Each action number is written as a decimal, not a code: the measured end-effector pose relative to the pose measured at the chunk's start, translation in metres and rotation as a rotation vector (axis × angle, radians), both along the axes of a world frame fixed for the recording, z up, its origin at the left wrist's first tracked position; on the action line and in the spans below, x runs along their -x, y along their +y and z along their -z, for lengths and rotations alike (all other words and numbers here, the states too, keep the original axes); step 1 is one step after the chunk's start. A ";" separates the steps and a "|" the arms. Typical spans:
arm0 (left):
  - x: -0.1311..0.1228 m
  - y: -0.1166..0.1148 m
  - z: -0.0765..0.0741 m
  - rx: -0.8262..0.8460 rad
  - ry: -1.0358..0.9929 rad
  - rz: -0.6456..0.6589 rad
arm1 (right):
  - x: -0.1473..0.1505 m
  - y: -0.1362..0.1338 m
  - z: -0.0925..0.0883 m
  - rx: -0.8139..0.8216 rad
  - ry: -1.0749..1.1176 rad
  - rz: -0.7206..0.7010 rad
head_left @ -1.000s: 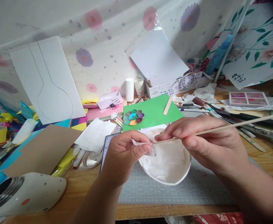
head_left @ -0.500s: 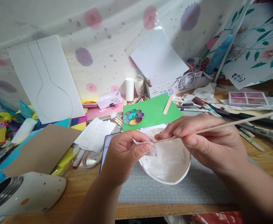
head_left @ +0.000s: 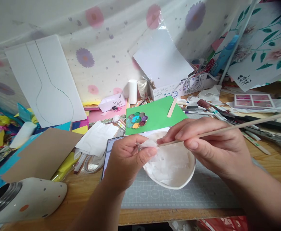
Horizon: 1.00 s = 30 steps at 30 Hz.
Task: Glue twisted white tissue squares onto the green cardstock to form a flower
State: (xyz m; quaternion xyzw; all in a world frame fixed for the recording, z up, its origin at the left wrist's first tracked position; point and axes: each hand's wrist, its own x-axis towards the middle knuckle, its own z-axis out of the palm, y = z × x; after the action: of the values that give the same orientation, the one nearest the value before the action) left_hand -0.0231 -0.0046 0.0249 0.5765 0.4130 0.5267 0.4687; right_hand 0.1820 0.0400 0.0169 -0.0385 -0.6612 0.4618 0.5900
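Paper scrap point(head_left: 148, 144), thin and white, at the centre of the frame, clamped between thumb and forefinger of the left hand point(head_left: 128, 157). Right beside it, the near end of a long wooden stick point(head_left: 217, 131), gripped between thumb and fingers of the right hand point(head_left: 215, 149), with the other end toward the right edge of the frame. Hands near each other, but apart. Hard to tell if scrap and stick are joined, or only touching.

For good work with such soft paper, better to pinch lightly, near the edge, and to guide the stick from close to its tip. Wise also to support both wrists, as a pull too strong could probably tear the scrap.

Just below the hands, a white bowl point(head_left: 190, 166) with crumpled, papery inside, on a grey cutting mat point(head_left: 155, 196). Above it, a green card point(head_left: 158, 110) with a flower-shaped paint palette point(head_left: 137, 120) and a flat wooden stick point(head_left: 171, 108). To the left of the bowl, a phone point(head_left: 106, 160), partly hidden. At lower left, a spotted jar point(head_left: 41, 199) on its side, on the wooden table point(head_left: 87, 200). At upper left, a white board point(head_left: 44, 80) with a drawn bottle-like outline; behind, a flowered curtain point(head_left: 116, 41).
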 end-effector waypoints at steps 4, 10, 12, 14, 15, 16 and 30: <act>-0.002 0.000 -0.001 -0.089 0.052 -0.024 | -0.001 -0.001 -0.001 0.021 -0.023 0.022; -0.004 0.001 -0.004 -0.403 0.248 -0.093 | 0.001 0.001 -0.003 0.029 -0.052 0.082; -0.004 0.001 -0.003 -0.466 0.277 -0.109 | 0.001 0.001 -0.002 0.017 -0.054 0.093; -0.004 0.001 -0.001 -0.491 0.277 -0.113 | 0.002 0.001 -0.002 0.007 -0.055 0.106; -0.003 0.001 0.001 -0.485 0.265 -0.107 | 0.002 0.001 -0.002 0.002 -0.052 0.116; -0.002 0.001 0.002 -0.470 0.248 -0.098 | 0.002 0.000 -0.001 -0.004 -0.049 0.127; -0.006 0.001 0.008 -0.250 0.085 -0.136 | 0.002 -0.003 -0.005 -0.089 -0.090 0.168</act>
State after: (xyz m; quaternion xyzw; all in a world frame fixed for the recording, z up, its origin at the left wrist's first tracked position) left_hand -0.0170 -0.0035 0.0167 0.6230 0.4019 0.5796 0.3383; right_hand 0.1795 0.0371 0.0214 -0.0884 -0.7015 0.3784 0.5974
